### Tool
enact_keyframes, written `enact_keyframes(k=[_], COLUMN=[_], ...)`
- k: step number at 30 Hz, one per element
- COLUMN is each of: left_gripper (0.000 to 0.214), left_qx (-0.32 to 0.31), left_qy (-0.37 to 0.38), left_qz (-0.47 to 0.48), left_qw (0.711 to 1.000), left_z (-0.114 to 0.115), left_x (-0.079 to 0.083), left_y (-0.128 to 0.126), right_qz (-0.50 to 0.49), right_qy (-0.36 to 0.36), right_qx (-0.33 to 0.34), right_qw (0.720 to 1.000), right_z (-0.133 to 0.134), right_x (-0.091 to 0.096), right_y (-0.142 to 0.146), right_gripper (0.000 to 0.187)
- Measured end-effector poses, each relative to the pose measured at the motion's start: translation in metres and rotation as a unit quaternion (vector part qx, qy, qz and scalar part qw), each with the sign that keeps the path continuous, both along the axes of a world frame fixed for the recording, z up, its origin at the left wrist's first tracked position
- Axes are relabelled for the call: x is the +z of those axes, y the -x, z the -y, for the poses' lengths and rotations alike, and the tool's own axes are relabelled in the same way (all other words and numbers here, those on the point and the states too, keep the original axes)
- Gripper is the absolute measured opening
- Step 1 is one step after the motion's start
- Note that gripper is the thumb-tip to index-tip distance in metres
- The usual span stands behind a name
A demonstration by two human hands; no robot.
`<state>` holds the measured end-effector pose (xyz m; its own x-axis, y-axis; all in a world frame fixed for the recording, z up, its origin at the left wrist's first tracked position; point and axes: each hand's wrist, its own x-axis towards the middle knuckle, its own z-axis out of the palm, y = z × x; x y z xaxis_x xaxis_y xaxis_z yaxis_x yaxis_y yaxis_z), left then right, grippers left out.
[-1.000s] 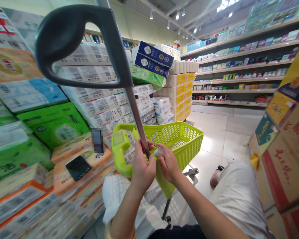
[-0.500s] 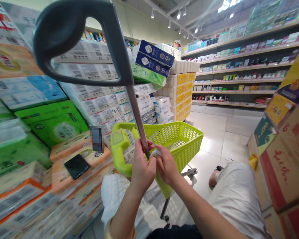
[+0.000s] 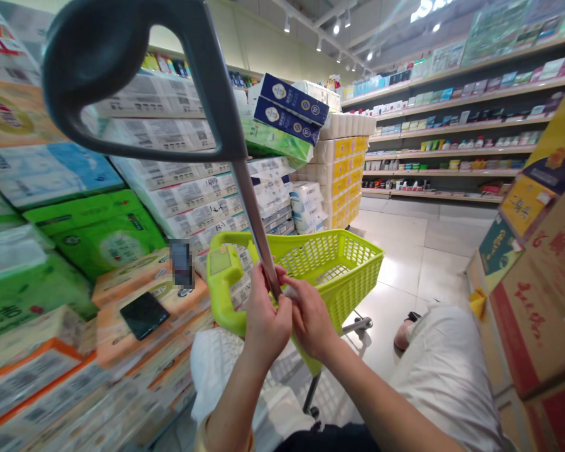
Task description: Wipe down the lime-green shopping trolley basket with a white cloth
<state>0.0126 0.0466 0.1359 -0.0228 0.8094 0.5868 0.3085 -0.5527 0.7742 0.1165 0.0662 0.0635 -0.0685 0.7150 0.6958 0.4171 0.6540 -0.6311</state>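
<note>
A metal pole (image 3: 254,216) with a large dark grey loop handle (image 3: 219,81) slants up and left in front of me. My left hand (image 3: 266,320) is wrapped round its lower part. Right beside it, my right hand (image 3: 311,317) is closed on a small white tissue (image 3: 290,292), pressed close to the pole; most of the tissue is hidden by the fingers. The pole's bottom end is covered by my hands. Just behind them stands a lime-green shopping cart (image 3: 358,270) with a basket and a thick green handle (image 3: 226,307).
At left, stacked tissue packs (image 3: 98,232) rise high, with a black phone (image 3: 144,315) lying on an orange pack. Cardboard boxes (image 3: 537,314) line the right side. Shelves of small goods (image 3: 452,119) stand beyond the tiled floor (image 3: 400,245). My light trousers (image 3: 445,358) show below.
The pole and its grey handle have shifted a little to the left, and both hands moved slightly left with them. Their grips look the same.
</note>
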Motion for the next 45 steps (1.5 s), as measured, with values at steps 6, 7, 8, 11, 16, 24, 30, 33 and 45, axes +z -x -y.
enact_keyframes(k=[6, 7, 8, 11, 16, 24, 30, 33, 45], left_gripper=[0.043, 0.042, 0.042, 0.041, 0.044, 0.041, 0.027, 0.027, 0.062], left_qx=[-0.012, -0.011, -0.008, -0.002, -0.051, -0.032, -0.045, -0.014, 0.183], left_qy=[0.004, 0.005, 0.005, 0.006, 0.027, 0.041, 0.016, 0.002, -0.185], left_qz=[0.003, 0.003, 0.002, 0.005, -0.004, -0.041, 0.004, -0.01, -0.393], left_qw=[1.0, 1.0, 1.0, 1.0, 0.998, 0.998, 0.999, 1.0, 0.882], left_z=[-0.001, -0.001, -0.002, -0.002, -0.002, -0.002, -0.014, -0.021, -0.002], left_x=[-0.002, -0.002, -0.002, -0.002, 0.001, 0.001, 0.008, 0.009, -0.056], left_y=[0.003, 0.003, 0.003, 0.004, 0.014, 0.018, 0.021, 0.031, -0.008], right_qz=[-0.006, -0.015, -0.02, -0.013, -0.026, -0.024, 0.022, 0.047, 0.063], right_qy=[0.016, 0.022, 0.025, 0.014, 0.011, 0.034, 0.013, 0.011, -0.025], right_qx=[-0.051, -0.062, -0.06, -0.014, -0.01, -0.099, -0.02, 0.001, -0.126], right_qw=[0.999, 0.998, 0.998, 1.0, 1.0, 0.994, 0.999, 0.999, 0.99], right_z=[-0.006, -0.007, -0.006, -0.002, 0.0, -0.017, -0.007, -0.014, -0.034], right_x=[-0.007, -0.008, -0.007, -0.004, -0.005, -0.019, -0.004, -0.003, -0.049], right_y=[-0.009, -0.009, -0.008, 0.0, 0.002, -0.019, 0.001, 0.003, -0.015], right_gripper=[0.038, 0.038, 0.038, 0.039, 0.041, 0.036, 0.037, 0.035, 0.037])
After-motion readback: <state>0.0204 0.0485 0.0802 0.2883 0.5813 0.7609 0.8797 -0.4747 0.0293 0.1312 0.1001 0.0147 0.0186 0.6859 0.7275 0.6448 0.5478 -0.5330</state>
